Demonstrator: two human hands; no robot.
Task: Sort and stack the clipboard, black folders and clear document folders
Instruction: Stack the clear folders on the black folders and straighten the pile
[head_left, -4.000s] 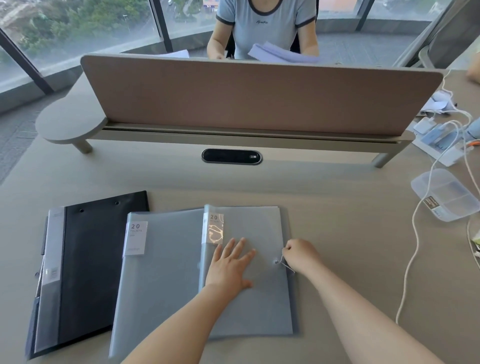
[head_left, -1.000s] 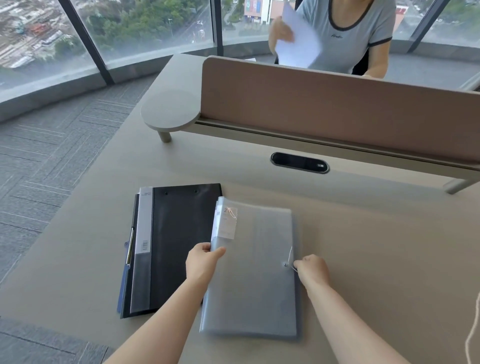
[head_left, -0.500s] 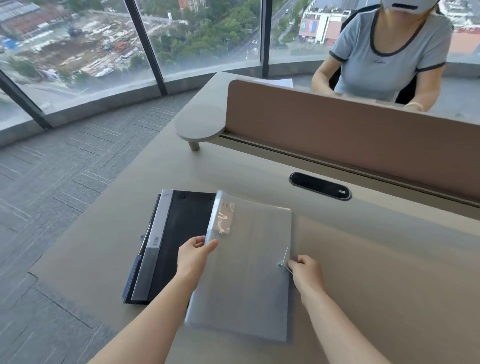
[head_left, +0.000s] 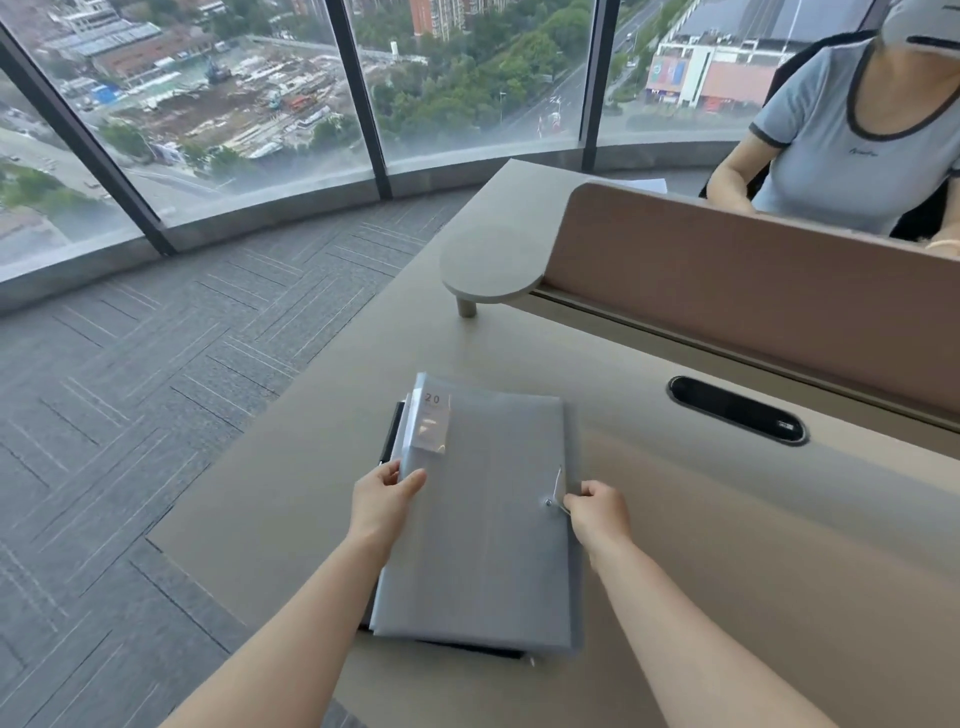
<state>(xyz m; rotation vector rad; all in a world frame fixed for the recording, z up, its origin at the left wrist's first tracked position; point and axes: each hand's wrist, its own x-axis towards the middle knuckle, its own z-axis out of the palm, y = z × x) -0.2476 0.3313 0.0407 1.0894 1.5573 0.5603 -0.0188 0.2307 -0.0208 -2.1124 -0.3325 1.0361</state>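
A stack of clear document folders (head_left: 488, 525), frosted grey with a "20" label at the top left, lies over the black folders (head_left: 388, 436). Only thin black edges show at the stack's left side and along its near edge. My left hand (head_left: 384, 496) grips the left edge of the clear folders, thumb on top. My right hand (head_left: 597, 506) pinches the right edge by the small metal fastener. The clipboard is hidden or cannot be told apart under the stack.
The stack sits near the desk's left corner (head_left: 171, 540), with carpet floor beyond. A brown divider panel (head_left: 753, 291) and a black cable grommet (head_left: 737, 410) lie behind. A person in a grey shirt (head_left: 857, 135) sits across the divider.
Both hands have carried the clear folders left and set them over the black folders, which now barely show. The view has swung left.
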